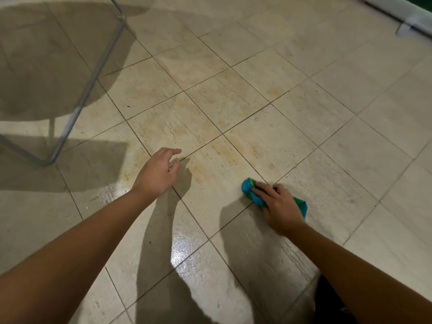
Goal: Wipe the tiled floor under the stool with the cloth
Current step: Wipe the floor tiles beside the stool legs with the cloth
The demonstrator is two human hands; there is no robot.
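Note:
A blue and green cloth (pixel 251 191) is bunched on the beige tiled floor (pixel 233 94), low and right of centre. My right hand (pixel 279 208) presses down on it, fingers curled over the fabric. My left hand (pixel 159 170) hovers just above the floor to the left, fingers loosely spread and holding nothing. The stool's grey metal tube frame (pixel 77 108) stands at the upper left, its bent foot resting on the tiles. Yellowish stains mark the tiles ahead of both hands. A wet shine shows on the tiles between my forearms.
The stool's seat casts a wide shadow (pixel 46 66) over the upper-left tiles. A white baseboard or ledge (pixel 402 17) runs along the top-right corner. Dark clothing (pixel 332 302) shows at the bottom edge under my right forearm.

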